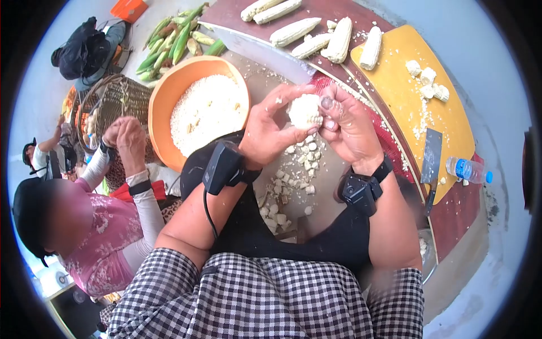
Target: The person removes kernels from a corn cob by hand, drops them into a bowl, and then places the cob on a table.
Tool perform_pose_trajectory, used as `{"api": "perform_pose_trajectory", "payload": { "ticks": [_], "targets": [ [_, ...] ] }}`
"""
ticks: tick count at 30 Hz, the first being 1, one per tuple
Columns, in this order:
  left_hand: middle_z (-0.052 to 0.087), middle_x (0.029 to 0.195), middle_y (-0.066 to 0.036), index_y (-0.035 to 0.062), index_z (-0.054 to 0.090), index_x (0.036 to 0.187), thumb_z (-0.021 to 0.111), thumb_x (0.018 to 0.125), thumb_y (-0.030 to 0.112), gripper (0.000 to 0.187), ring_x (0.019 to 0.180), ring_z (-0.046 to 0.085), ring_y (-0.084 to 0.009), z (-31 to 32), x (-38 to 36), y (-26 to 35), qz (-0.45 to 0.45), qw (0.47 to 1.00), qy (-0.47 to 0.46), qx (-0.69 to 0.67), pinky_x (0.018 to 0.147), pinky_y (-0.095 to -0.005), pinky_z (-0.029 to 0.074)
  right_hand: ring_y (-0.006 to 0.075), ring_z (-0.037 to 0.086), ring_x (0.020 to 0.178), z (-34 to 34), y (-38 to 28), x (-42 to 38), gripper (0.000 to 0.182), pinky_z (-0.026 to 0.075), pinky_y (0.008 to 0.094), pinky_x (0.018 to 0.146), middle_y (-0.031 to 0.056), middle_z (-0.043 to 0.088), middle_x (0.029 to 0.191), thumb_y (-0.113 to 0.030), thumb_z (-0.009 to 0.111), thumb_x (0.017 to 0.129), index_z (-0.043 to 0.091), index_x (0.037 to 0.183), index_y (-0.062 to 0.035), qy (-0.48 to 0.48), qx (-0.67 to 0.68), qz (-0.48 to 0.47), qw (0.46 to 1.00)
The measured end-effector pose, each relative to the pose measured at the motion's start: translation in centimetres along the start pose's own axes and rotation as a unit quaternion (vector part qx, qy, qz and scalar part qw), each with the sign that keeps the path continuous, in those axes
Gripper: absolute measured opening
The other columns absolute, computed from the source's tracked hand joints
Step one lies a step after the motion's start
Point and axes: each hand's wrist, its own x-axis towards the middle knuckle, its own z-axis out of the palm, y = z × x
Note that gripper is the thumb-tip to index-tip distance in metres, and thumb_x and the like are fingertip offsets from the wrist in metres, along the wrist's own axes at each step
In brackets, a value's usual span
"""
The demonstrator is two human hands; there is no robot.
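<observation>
A short chunk of white corn cob (305, 112) is held up in front of me, between both hands. My left hand (270, 125) grips it from the left, fingers curled over the top and thumb below. From the right, my right hand (351, 125) presses its thumb and fingertips against the kernels. Left of my hands stands an orange basin (160, 110) with loose white kernels (206, 110) inside. Cut cob pieces (276, 212) lie scattered on the floor below my hands.
A yellow cutting board (451, 121) on the red table holds cob chunks (427, 82) and a cleaver (432, 155). A water bottle (468, 169) lies nearby. Whole peeled cobs (296, 32) lie at the back. Husked corn (175, 42), a wicker basket (121, 99) and a co-worker (107, 231) are left.
</observation>
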Motion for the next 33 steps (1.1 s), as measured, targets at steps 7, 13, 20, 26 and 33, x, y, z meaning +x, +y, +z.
{"api": "perform_pose_trajectory", "payload": {
  "ticks": [7,13,20,26,33],
  "targets": [
    [0.056,0.111,-0.009,0.0044,0.055,0.126,0.073,0.074,0.006,0.056,0.103,0.056,-0.0172,0.7,0.0,0.6,-0.006,0.999,0.039,-0.015,0.091,-0.0297,0.043,-0.0002,0.046,0.057,0.4,-0.8,-0.3,0.011,0.036,0.0137,0.046,-0.0045,0.051,0.073,-0.014,0.063,0.09,0.055,0.095,-0.008,-0.003,-0.035,0.0,0.999],
    [0.057,0.108,-0.009,0.0046,0.056,0.124,0.074,0.073,0.007,0.055,0.101,0.058,-0.018,0.6,-0.1,0.7,-0.01,0.998,0.034,0.056,0.087,-0.0297,0.047,-0.0004,0.044,0.055,1.0,-1.1,-0.6,0.015,0.034,0.0137,0.044,-0.0052,0.05,0.072,-0.019,0.063,0.091,0.057,0.097,-0.0063,0.043,-0.124,-0.011,0.991],
    [0.059,0.101,-0.009,0.0047,0.059,0.121,0.075,0.072,0.012,0.052,0.097,0.058,-0.0174,0.4,-0.1,0.3,-0.016,0.995,0.033,0.089,0.084,-0.0298,0.047,0.0004,0.043,0.053,-0.2,-0.6,-0.2,0.018,0.035,0.0141,0.044,-0.0051,0.05,0.071,-0.022,0.063,0.091,0.057,0.097,-0.0061,0.015,-0.137,-0.007,0.99],
    [0.061,0.101,-0.008,0.0048,0.058,0.123,0.076,0.073,0.012,0.054,0.096,0.058,-0.0174,0.3,-0.3,0.1,-0.054,0.996,0.021,0.061,0.087,-0.0307,0.045,0.0006,0.045,0.054,-0.2,-0.6,-0.2,0.019,0.036,0.0149,0.045,-0.0042,0.052,0.071,-0.021,0.063,0.091,0.056,0.099,-0.0051,0.012,-0.179,-0.023,0.984],
    [0.061,0.107,-0.009,-0.0044,0.049,0.128,0.072,0.079,0.01,0.056,0.095,0.059,-0.0156,0.5,-0.4,-0.1,-0.162,0.974,0.037,-0.153,0.08,-0.0275,0.049,0.0017,0.047,0.055,0.1,-0.5,-0.2,0.013,0.038,0.0157,0.046,-0.0035,0.052,0.071,-0.015,0.06,0.092,0.055,0.1,-0.0051,0.028,-0.186,-0.031,0.982]
  ]
}}
